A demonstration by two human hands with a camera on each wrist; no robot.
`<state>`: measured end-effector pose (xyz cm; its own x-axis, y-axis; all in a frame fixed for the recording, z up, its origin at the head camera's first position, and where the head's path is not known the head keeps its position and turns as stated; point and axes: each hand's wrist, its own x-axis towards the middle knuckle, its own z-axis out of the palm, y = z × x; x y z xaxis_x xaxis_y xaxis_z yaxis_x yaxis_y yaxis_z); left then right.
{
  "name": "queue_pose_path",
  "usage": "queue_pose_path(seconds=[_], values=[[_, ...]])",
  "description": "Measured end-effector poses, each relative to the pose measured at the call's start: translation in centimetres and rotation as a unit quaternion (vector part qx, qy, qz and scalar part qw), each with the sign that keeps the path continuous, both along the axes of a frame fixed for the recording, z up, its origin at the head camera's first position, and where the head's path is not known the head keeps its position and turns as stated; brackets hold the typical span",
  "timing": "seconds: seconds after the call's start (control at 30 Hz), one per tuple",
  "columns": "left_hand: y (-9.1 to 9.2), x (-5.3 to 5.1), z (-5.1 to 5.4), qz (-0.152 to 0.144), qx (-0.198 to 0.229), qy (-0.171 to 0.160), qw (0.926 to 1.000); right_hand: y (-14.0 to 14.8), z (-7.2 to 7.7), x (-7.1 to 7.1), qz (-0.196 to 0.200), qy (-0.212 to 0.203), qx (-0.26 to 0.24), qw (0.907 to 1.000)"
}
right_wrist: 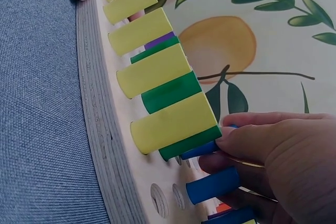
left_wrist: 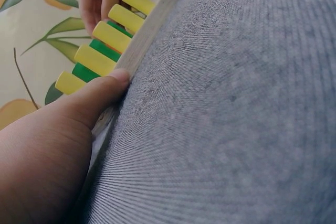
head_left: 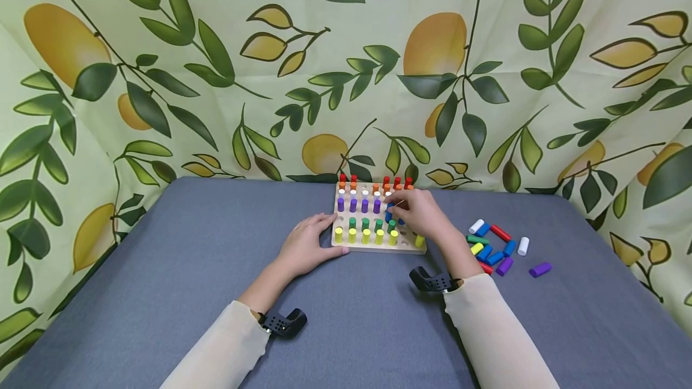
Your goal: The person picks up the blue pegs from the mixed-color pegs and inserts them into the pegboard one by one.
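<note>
A wooden peg board (head_left: pixel 378 248) holds rows of red, orange, white, purple, green and yellow pegs. My left hand (head_left: pixel 307 247) rests against its left side, fingertips at the left edge and thumb on the front edge; the thumb shows in the left wrist view, the left hand (left_wrist: pixel 58 129) beside yellow pegs (left_wrist: pixel 95 60). Over the board's right half, my right hand (head_left: pixel 421 214) pinches an upright blue peg (head_left: pixel 389 214). In the right wrist view that blue peg (right_wrist: pixel 199 150) is partly hidden behind a green peg and the right hand (right_wrist: pixel 294 156); another blue peg (right_wrist: pixel 212 185) stands nearby.
Loose blue, red, white, green, yellow and purple pegs lie right of the board, among them a purple one (head_left: pixel 540 269) and a white one (head_left: pixel 523 246). A leaf-and-fruit patterned cloth (head_left: pixel 346 101) hangs behind the grey table (head_left: pixel 216 281).
</note>
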<state>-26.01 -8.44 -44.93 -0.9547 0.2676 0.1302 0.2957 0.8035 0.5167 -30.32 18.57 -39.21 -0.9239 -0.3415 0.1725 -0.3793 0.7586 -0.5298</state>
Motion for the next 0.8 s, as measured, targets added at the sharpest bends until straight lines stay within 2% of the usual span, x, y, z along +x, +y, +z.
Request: queue_pose_path(seconds=[0.4,0.8], values=[[0.06,0.06,0.06,0.002,0.003,-0.004,1.0,-0.13,-0.32,-0.11,-0.022,0.028,0.017,0.9992],[0.04,0.09,0.03,0.002,0.004,-0.002,1.0,0.05,-0.05,0.03,0.002,0.006,0.01,0.9999]])
